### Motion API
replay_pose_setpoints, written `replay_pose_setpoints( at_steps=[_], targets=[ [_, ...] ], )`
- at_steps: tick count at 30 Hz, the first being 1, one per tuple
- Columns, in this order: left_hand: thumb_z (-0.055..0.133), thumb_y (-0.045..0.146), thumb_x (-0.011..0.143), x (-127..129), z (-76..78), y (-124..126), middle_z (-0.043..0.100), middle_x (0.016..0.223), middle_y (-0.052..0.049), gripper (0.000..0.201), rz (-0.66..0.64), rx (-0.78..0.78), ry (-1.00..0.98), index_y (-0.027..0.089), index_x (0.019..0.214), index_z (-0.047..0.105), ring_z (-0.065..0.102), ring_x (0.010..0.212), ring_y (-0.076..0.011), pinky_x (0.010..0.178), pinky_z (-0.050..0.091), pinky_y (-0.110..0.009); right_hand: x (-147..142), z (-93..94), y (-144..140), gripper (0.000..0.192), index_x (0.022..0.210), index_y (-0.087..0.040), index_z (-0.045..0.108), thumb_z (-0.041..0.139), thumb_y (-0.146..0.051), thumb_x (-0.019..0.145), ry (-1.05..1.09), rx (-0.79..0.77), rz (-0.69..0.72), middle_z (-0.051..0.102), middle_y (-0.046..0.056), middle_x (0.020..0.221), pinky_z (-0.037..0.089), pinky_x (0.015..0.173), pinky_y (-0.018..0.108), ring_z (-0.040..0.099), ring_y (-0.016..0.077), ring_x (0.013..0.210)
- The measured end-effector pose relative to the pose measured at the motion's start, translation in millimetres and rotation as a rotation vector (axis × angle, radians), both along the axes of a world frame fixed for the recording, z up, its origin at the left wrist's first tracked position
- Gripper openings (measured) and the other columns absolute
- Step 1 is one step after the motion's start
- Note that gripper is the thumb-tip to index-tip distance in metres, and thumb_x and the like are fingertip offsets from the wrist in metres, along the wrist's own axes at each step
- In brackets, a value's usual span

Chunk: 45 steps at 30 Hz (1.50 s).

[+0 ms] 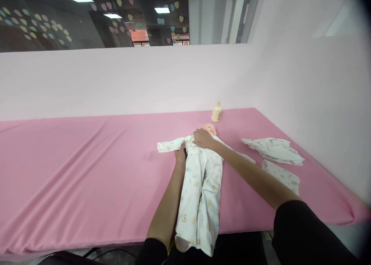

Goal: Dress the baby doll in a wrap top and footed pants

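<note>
A baby doll (pixel 210 128) lies on its back on the pink-covered table, its head toward the wall. A white baby romper (pixel 197 180) with small printed animals covers its body, and the legs hang over the near edge. My left hand (pixel 181 153) is closed on the romper near the armpit of the sleeve on the left, its fingers partly hidden by cloth. Across the chest, just below the doll's head, my right hand (pixel 203 138) is closed on the romper's neck and shoulder area. One sleeve (pixel 171 145) stretches out to the left; the other lies partly behind my right forearm.
A cream pump bottle (pixel 216 112) stands at the back near the wall. To the right lie a crumpled white printed garment (pixel 275 151) and a folded printed cloth (pixel 282 175). The pink sheet (pixel 87 172) has creases on the left. White walls border the back and right.
</note>
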<state>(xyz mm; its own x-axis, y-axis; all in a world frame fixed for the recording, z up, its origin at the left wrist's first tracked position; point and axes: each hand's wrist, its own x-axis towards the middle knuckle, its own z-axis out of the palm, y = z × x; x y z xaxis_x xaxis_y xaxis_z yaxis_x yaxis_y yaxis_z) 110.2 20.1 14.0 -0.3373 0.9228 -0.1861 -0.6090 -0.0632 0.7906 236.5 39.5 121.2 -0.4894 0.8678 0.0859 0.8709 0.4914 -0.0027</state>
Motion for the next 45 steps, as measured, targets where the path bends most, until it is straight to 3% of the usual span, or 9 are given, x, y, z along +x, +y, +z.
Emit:
replay_pose_setpoints(
  at_steps=[4,8,13,18,24,30,35,40,45],
  targets=[
    [0.075,0.038,0.077,-6,7.2,-7,0.072,0.091,-0.015,0.033,-0.106,-0.142,0.137,0.010,0.091,0.067,0.069,0.083,-0.0238,0.073,0.058,-0.037,27,-1.4,-17,0.035,0.115,-0.012,0.056,0.055,-0.038,0.091,0.067,0.094,-0.126,0.056,0.019,0.124,0.036,0.099,0.042,0.048,0.0323,0.116],
    [0.083,0.040,0.064,-17,15.5,-21,0.068,0.076,-0.008,0.037,-0.193,-0.188,0.344,0.012,0.082,0.066,0.065,0.073,-0.0220,0.068,0.053,-0.036,69,-22.8,-45,0.033,0.114,-0.014,0.056,0.052,-0.038,0.091,0.240,0.070,-0.295,0.059,0.015,0.118,0.039,0.094,0.040,0.053,0.0297,0.110],
    [0.075,0.040,0.072,-22,32.6,-18,0.062,0.083,-0.001,0.028,-0.143,0.001,1.002,0.020,0.088,0.065,0.058,0.080,-0.0174,0.077,0.044,-0.032,106,-57.8,-77,0.034,0.118,-0.015,0.054,0.051,-0.034,0.090,0.505,-0.036,-0.359,0.060,0.014,0.119,0.042,0.092,0.037,0.056,0.0271,0.111],
    [0.052,0.032,0.087,-21,58.6,-3,0.057,0.080,-0.003,0.016,-0.203,0.216,1.542,0.022,0.076,0.055,0.054,0.078,-0.0191,0.074,0.041,-0.034,107,-63.5,-64,0.043,0.124,-0.017,0.050,0.057,-0.034,0.085,0.756,-0.104,-0.430,0.055,0.013,0.130,0.042,0.094,0.036,0.051,0.0268,0.120],
    [0.041,0.030,0.094,-40,73.8,-18,0.061,0.096,-0.004,0.016,-0.262,0.489,1.573,0.025,0.089,0.055,0.057,0.086,-0.0176,0.079,0.047,-0.032,106,-63.1,-33,0.030,0.106,-0.016,0.057,0.060,-0.033,0.081,0.843,-0.215,-0.423,0.065,0.007,0.098,0.048,0.076,0.030,0.062,0.0198,0.090],
    [0.041,0.025,0.096,-53,51.9,-67,0.065,0.114,-0.007,0.021,-0.290,0.675,1.752,0.024,0.108,0.058,0.057,0.110,-0.0229,0.095,0.045,-0.040,117,-61.4,-30,0.044,0.113,-0.017,0.056,0.067,-0.033,0.074,0.863,-0.251,-0.370,0.062,0.009,0.112,0.047,0.070,0.024,0.061,0.0173,0.092],
    [0.047,0.016,0.088,-49,40.7,-87,0.062,0.104,-0.008,0.012,-0.243,0.703,1.813,0.022,0.093,0.057,0.056,0.104,-0.0229,0.091,0.045,-0.040,115,-52.0,-34,0.022,0.091,-0.019,0.057,0.064,-0.030,0.073,0.770,-0.206,-0.287,0.061,-0.001,0.080,0.038,0.060,0.023,0.055,0.0149,0.071],
    [0.046,0.017,0.086,-46,38.3,-82,0.056,0.084,-0.002,0.009,-0.207,0.506,1.748,0.022,0.078,0.047,0.053,0.085,-0.0198,0.079,0.045,-0.035,114,-42.8,-50,0.016,0.092,-0.020,0.053,0.047,-0.016,0.078,0.723,0.023,-0.329,0.058,0.002,0.075,0.037,0.068,0.030,0.051,0.0199,0.074],
    [0.045,0.017,0.087,-46,29.7,-78,0.052,0.076,-0.001,0.013,-0.163,0.462,1.732,0.022,0.076,0.044,0.049,0.078,-0.0191,0.075,0.044,-0.033,117,-75.4,-95,0.024,0.091,-0.019,0.057,0.041,-0.006,0.080,0.563,0.437,-0.234,0.063,0.009,0.087,0.038,0.086,0.037,0.053,0.0241,0.088]
  ],
)
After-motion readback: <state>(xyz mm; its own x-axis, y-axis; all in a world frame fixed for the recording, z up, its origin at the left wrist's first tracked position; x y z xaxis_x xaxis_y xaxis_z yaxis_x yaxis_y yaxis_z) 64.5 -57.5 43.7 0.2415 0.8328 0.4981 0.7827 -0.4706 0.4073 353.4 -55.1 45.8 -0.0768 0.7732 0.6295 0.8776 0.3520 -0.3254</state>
